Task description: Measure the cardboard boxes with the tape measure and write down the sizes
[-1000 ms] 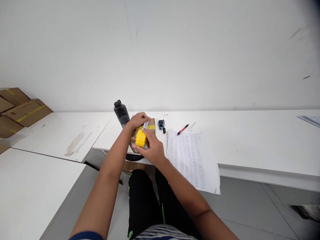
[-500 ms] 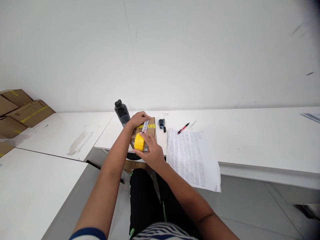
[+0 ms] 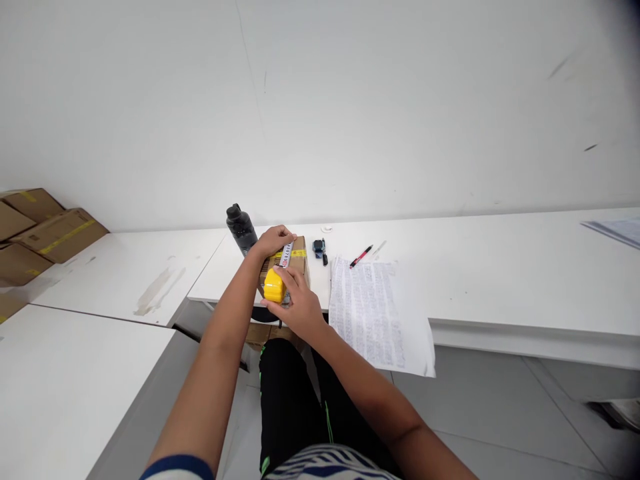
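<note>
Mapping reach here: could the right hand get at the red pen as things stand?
Probably yes: nothing covers the red pen by the far edge of the papers. But the right hand holds the yellow tape measure, so it isn't free.

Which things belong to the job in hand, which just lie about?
In use:
yellow tape measure, in right hand
cardboard box under its blade
left hand at blade's far end

Not in use:
dark bottle
pen
paper sheets
small blue device
stacked cartons
</note>
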Tool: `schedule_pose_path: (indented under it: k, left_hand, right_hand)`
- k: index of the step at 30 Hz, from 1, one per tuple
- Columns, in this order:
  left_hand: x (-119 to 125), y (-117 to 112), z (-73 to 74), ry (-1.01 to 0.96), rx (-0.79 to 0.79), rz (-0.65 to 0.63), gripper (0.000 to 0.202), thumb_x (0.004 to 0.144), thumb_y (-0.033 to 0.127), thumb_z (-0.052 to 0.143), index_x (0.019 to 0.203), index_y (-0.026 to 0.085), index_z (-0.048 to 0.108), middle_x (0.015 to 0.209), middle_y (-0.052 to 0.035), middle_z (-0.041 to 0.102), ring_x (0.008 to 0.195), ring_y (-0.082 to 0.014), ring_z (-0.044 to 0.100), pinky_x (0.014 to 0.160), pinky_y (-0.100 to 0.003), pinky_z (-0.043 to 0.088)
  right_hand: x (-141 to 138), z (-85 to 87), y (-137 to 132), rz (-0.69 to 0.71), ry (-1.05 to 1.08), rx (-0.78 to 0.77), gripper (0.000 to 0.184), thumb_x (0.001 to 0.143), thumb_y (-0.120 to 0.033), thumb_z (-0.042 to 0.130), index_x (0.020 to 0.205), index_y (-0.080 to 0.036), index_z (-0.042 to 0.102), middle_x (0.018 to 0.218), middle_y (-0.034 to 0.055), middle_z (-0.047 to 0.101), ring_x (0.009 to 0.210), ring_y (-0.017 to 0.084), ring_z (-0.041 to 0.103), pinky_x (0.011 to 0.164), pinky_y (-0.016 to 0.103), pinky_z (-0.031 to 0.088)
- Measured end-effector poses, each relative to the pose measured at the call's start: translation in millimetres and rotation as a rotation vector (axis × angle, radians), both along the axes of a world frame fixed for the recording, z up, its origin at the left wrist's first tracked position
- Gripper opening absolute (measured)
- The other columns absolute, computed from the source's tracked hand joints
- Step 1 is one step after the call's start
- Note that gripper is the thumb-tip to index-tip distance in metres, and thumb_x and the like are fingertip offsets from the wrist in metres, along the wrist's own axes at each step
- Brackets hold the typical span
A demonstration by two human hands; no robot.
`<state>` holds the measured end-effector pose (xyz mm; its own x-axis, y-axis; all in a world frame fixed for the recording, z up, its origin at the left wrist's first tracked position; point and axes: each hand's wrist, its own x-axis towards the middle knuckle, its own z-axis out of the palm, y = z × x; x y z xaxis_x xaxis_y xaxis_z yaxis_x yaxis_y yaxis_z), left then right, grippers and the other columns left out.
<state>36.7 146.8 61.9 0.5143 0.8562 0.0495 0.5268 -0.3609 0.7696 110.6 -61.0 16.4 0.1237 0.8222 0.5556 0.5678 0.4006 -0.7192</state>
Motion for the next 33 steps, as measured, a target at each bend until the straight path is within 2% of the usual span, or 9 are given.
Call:
schedule_pose_path:
  k: [4, 8, 11, 14, 16, 18, 22, 28, 33]
  left_hand:
    - [-0.4, -9.2, 12.1, -0.212, 0.101, 0.125, 0.030, 0.074, 0.045, 0.069, 0.081, 0.017, 0.064, 0.083, -0.0036, 0.068, 0.075, -0.0152, 0.061, 0.069, -0.028, 0.050]
    - [1.0, -47.0, 38.7, -0.478, 0.257, 0.252, 0.027, 0.076, 0.041, 0.070, 0.084, 0.017, 0.062, 0.085, -0.0045, 0.068, 0.077, -0.0153, 0.062, 0.074, -0.029, 0.050]
    - [3.4, -93.6, 52.5, -0.414, 0.290, 0.144, 0.031, 0.078, 0.047, 0.069, 0.086, 0.018, 0.064, 0.091, -0.0058, 0.070, 0.084, -0.0183, 0.065, 0.077, -0.030, 0.052]
    - [5.9, -129.6, 50.7, -0.183, 0.207, -0.024, 0.041, 0.088, 0.057, 0.053, 0.092, 0.019, 0.067, 0.100, -0.0076, 0.072, 0.096, -0.0226, 0.067, 0.087, -0.034, 0.051]
    - [4.6, -137.8, 41.3, 0.002, 0.231, -0.035, 0.049, 0.091, 0.060, 0.044, 0.109, 0.020, 0.067, 0.120, -0.0107, 0.069, 0.117, -0.0282, 0.061, 0.103, -0.041, 0.044]
    - [-2.3, -135.1, 28.1, 0.201, 0.302, 0.072, 0.063, 0.084, 0.063, 0.055, 0.128, 0.018, 0.059, 0.143, -0.0166, 0.054, 0.137, -0.0360, 0.044, 0.116, -0.050, 0.028]
    - [-35.7, -121.2, 1.0, 0.396, 0.405, 0.204, 0.096, 0.067, 0.055, 0.077, 0.146, 0.015, 0.042, 0.159, -0.0214, 0.030, 0.148, -0.0410, 0.023, 0.121, -0.056, 0.012]
    - [-90.4, -128.9, -45.9, 0.082, 0.489, 0.264, 0.078, 0.084, 0.053, 0.060, 0.152, 0.027, 0.032, 0.161, -0.0054, 0.031, 0.150, -0.0259, 0.026, 0.123, -0.040, 0.021]
    - [-92.6, -139.2, -98.8, -0.309, 0.232, 0.325, 0.071, 0.084, 0.052, 0.059, 0.147, 0.026, 0.040, 0.148, -0.0085, 0.050, 0.140, -0.0260, 0.044, 0.116, -0.040, 0.036]
  right_hand:
    - [-1.5, -8.6, 0.7, 0.042, 0.019, 0.091, 0.060, 0.083, -0.040, 0.067, 0.140, -0.028, 0.049, 0.139, 0.0097, 0.054, 0.120, 0.026, 0.060, 0.091, 0.039, 0.058]
    - [-6.7, -25.3, 0.9, 0.015, 0.194, 0.329, 0.063, 0.086, -0.028, 0.060, 0.143, -0.021, 0.036, 0.148, 0.0169, 0.046, 0.136, 0.027, 0.048, 0.105, 0.044, 0.050]
    - [-7.2, -29.1, -3.9, -0.076, 0.520, 0.320, 0.063, 0.086, -0.031, 0.059, 0.141, -0.020, 0.031, 0.143, 0.0195, 0.047, 0.132, 0.027, 0.053, 0.102, 0.045, 0.052]
    - [1.0, -20.7, -14.5, -0.095, 0.858, 0.191, 0.065, 0.085, -0.039, 0.063, 0.139, -0.021, 0.031, 0.134, 0.0178, 0.052, 0.113, 0.025, 0.065, 0.092, 0.042, 0.058]
    - [10.6, -13.2, -21.7, -0.062, 1.020, 0.085, 0.070, 0.083, -0.045, 0.066, 0.139, -0.023, 0.030, 0.127, 0.0146, 0.056, 0.096, 0.022, 0.070, 0.086, 0.042, 0.060]
    - [21.0, -9.0, -26.9, -0.040, 1.137, 0.011, 0.073, 0.081, -0.050, 0.069, 0.138, -0.024, 0.031, 0.123, 0.0117, 0.058, 0.083, 0.018, 0.071, 0.081, 0.040, 0.061]
    - [38.3, -15.6, -29.9, -0.076, 1.273, -0.069, 0.072, 0.077, -0.058, 0.070, 0.132, -0.026, 0.037, 0.122, 0.0085, 0.060, 0.076, 0.016, 0.071, 0.071, 0.033, 0.060]
    - [68.2, -23.1, -16.2, -0.168, 1.230, 0.041, 0.065, 0.073, -0.054, 0.075, 0.122, -0.025, 0.043, 0.113, 0.0044, 0.060, 0.079, 0.016, 0.069, 0.069, 0.033, 0.059]
    - [87.9, 9.9, 27.1, -0.004, 0.771, 0.059, 0.063, 0.070, -0.050, 0.076, 0.121, -0.022, 0.052, 0.114, 0.0058, 0.061, 0.093, 0.019, 0.063, 0.080, 0.036, 0.056]
